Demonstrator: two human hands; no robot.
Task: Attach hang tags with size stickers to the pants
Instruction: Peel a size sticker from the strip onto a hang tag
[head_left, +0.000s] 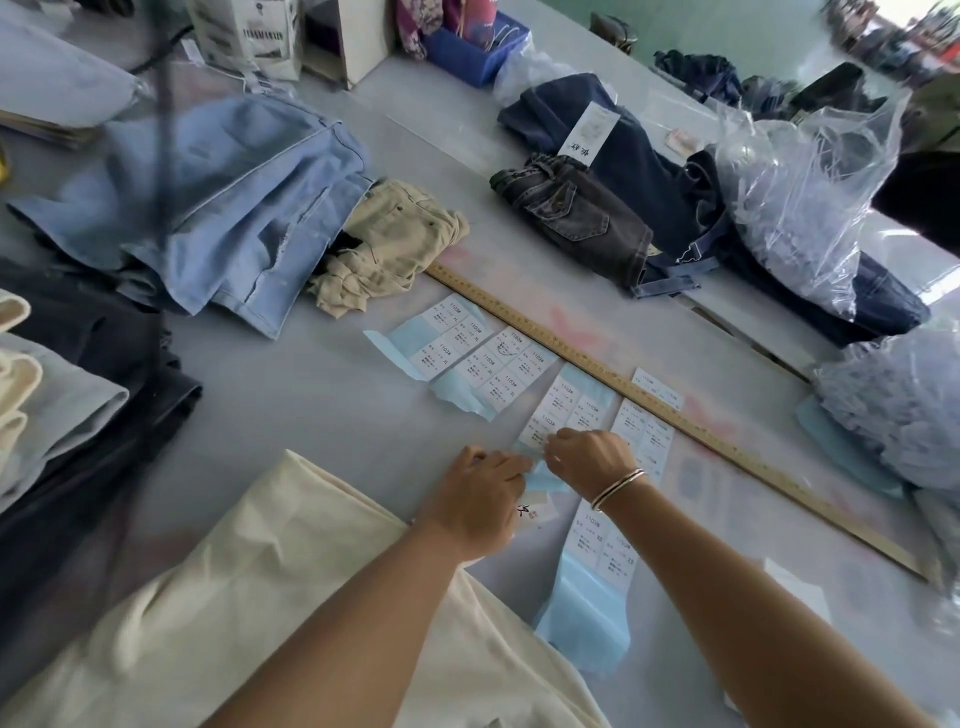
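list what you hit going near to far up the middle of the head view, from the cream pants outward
cream pants → hands, left and right, on a sticker sheet → wooden ruler → dark grey jeans → dark blue jeans with a hang tag → blue bin

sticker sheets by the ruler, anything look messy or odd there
Somewhat. The sticker sheets lie fanned at different angles beside the ruler, blue backing curling where labels are gone. One loose label strip sits alone across the ruler. Nothing looks damaged.
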